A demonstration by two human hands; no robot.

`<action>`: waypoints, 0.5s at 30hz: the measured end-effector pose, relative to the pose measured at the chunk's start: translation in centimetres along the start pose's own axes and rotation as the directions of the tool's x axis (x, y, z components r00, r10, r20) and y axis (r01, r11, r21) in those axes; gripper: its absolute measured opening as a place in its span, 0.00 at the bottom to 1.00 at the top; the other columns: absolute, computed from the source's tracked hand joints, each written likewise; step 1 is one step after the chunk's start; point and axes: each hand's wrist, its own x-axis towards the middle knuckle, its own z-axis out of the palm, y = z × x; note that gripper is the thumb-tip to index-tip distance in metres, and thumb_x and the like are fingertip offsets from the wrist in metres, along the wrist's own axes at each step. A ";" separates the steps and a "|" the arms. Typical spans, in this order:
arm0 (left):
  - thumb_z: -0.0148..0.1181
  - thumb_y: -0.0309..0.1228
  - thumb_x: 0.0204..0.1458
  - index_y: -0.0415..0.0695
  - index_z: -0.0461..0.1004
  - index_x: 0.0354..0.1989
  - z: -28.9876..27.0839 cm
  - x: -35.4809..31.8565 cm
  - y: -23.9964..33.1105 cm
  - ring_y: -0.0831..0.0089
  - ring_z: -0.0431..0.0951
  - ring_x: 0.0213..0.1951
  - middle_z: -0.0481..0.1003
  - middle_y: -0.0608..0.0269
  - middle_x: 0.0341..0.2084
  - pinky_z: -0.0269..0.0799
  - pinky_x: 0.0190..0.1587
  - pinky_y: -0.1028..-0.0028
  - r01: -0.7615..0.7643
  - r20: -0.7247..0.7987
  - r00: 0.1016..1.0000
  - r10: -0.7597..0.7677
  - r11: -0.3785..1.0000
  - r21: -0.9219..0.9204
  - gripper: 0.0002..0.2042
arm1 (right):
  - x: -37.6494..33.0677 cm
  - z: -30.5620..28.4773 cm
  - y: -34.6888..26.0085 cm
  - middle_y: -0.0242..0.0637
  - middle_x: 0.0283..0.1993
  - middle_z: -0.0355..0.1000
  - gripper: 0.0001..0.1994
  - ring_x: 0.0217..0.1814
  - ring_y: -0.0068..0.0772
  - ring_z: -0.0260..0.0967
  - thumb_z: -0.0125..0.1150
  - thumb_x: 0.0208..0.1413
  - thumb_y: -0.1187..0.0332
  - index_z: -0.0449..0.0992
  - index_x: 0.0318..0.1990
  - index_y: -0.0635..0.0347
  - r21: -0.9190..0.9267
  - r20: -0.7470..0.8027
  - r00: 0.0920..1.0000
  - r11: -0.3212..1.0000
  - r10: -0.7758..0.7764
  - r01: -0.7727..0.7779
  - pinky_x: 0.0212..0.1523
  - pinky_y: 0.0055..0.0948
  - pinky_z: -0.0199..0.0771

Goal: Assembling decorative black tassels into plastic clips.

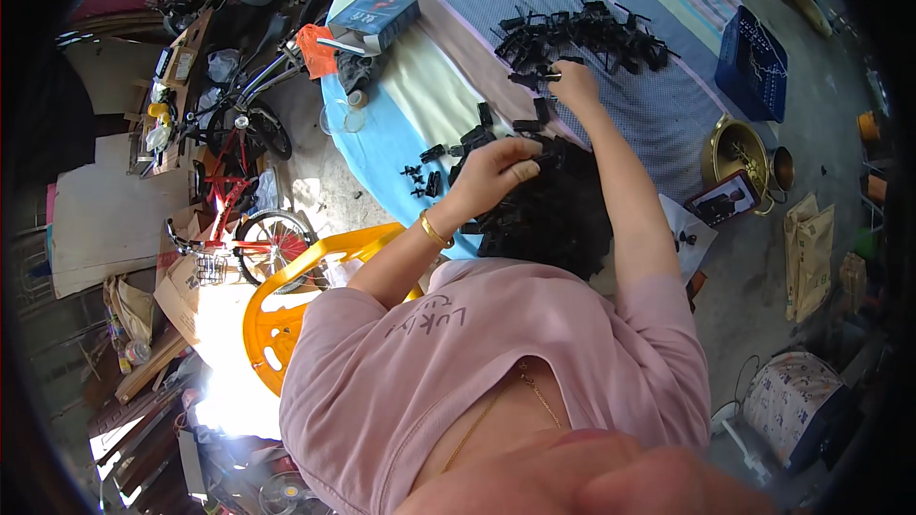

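Observation:
My right hand (pixel 575 86) reaches out over the cloth-covered table and grips a small black plastic piece (pixel 536 76) at its fingertips. Just beyond it lies a heap of black plastic parts with thin prongs (pixel 596 33). Closer to my body, my left hand (pixel 501 172) is closed, its fingers curled and pinched; what they hold, if anything, is hidden. Loose black blocks (pixel 482 116) lie just past that hand, and smaller black bits (pixel 414 175) are to its left. A dark mass (pixel 563 215) sits between my arms, too dark to make out.
A blue box (pixel 377 17) and an orange bag (pixel 317 50) sit at the table's left edge. On the right are a dark blue basket (pixel 752 65), a brass-coloured pot (pixel 730 148) and a phone (pixel 722 198). A yellow plastic chair (pixel 272 324) and a red bicycle (pixel 229 200) stand left.

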 end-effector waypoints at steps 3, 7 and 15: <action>0.53 0.31 0.53 0.35 0.64 0.49 -2.3 1.8 -1.2 0.76 0.70 0.44 0.69 0.61 0.43 0.65 0.48 0.77 -0.070 -0.155 0.987 0.048 0.987 -0.144 0.18 | -3.5 -4.5 -1.7 0.40 0.30 0.72 0.14 0.31 0.43 0.70 0.60 0.38 0.69 0.75 0.37 0.56 0.042 -0.118 0.985 0.990 -0.128 0.133 0.32 0.37 0.70; 0.53 0.36 0.53 0.35 0.55 0.56 -3.0 4.1 -0.3 0.69 0.68 0.49 0.64 0.56 0.48 0.64 0.51 0.73 -0.048 -0.143 0.990 0.018 0.976 -0.214 0.26 | -8.7 -9.6 -4.0 0.36 0.22 0.67 0.10 0.21 0.38 0.66 0.57 0.38 0.77 0.74 0.31 0.54 0.089 -0.437 0.849 0.925 -0.296 0.369 0.23 0.32 0.67; 0.58 0.38 0.48 0.37 0.53 0.57 -0.9 5.4 1.9 0.67 0.69 0.48 0.67 0.59 0.45 0.65 0.52 0.69 0.323 0.545 0.837 0.044 0.764 -0.558 0.31 | -14.5 -13.1 -6.3 0.36 0.21 0.64 0.09 0.21 0.36 0.65 0.60 0.33 0.81 0.71 0.27 0.61 0.068 -0.427 0.728 0.783 -0.537 0.618 0.20 0.30 0.65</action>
